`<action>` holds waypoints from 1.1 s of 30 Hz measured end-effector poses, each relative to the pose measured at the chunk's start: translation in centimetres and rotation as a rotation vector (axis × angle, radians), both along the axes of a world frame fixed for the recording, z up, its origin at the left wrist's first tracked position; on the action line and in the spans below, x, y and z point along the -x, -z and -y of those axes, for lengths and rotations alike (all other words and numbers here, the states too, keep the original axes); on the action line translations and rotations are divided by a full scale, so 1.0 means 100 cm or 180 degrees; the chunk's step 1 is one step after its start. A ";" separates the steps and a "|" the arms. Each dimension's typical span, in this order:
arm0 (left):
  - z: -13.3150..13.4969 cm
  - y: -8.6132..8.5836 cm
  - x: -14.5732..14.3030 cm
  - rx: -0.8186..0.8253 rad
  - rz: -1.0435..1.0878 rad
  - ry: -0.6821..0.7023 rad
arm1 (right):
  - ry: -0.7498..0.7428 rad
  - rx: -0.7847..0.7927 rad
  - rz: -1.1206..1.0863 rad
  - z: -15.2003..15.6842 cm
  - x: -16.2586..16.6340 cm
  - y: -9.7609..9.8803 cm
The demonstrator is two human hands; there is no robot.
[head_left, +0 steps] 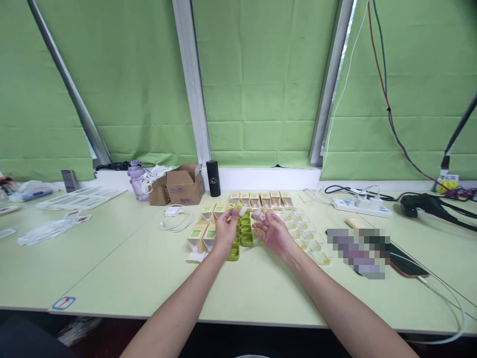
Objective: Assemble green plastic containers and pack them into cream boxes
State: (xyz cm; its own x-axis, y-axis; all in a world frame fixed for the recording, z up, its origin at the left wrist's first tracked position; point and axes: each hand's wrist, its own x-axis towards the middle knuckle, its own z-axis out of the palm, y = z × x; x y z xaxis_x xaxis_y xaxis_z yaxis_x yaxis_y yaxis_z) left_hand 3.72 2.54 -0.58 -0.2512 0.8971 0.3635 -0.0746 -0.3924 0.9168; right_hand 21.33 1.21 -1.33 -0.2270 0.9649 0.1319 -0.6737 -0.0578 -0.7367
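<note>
One small green and white piece [241,211] is pinched in the fingertips of the left hand [226,227], just over the green boxes [246,240] in the middle of the table [171,283]. Near it, the right hand [275,232] has its fingers loosely spread, with what looks like a clear piece [258,216] at the tips; I cannot tell how firmly it is held. The step in hand seems to be handling little parts with both hands close together. I think the next move calls for a light, careful pinch. White and green cartons [197,235] stand to the left, and clear cups [296,235] with yellow middles sit to the right. Farther back are a brown box [184,188] and a black bottle [213,179].
</note>
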 end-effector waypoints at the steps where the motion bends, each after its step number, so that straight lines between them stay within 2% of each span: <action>1: 0.000 0.000 0.000 -0.0008 -0.0013 0.0003 | 0.0019 0.0023 0.0022 0.001 0.000 0.000; 6: 0.001 -0.001 0.000 0.0007 -0.0025 -0.0001 | 0.0150 -0.0018 0.0004 0.005 0.002 -0.003; 13: 0.002 -0.003 -0.002 0.0009 0.0006 -0.0009 | -0.0072 -0.0181 -0.0070 0.010 0.001 -0.007; 18: 0.002 -0.002 -0.001 0.0008 0.0000 0.0018 | 0.0128 -0.0342 0.0268 0.011 0.003 -0.007; 23: 0.001 0.000 -0.001 0.0015 0.0002 -0.0015 | 0.0694 -0.0903 0.0972 0.011 0.010 -0.001; 26: 0.001 0.000 -0.001 0.0008 0.0018 0.0028 | 0.0829 -0.1033 0.1136 0.010 0.015 0.003; 30: 0.001 -0.001 -0.001 -0.0021 -0.0002 0.0062 | 0.0686 -0.0964 0.0998 0.011 0.017 0.003; 33: 0.001 -0.001 -0.001 -0.0054 -0.0027 0.0050 | 0.0416 -0.0593 0.0593 0.011 0.014 0.000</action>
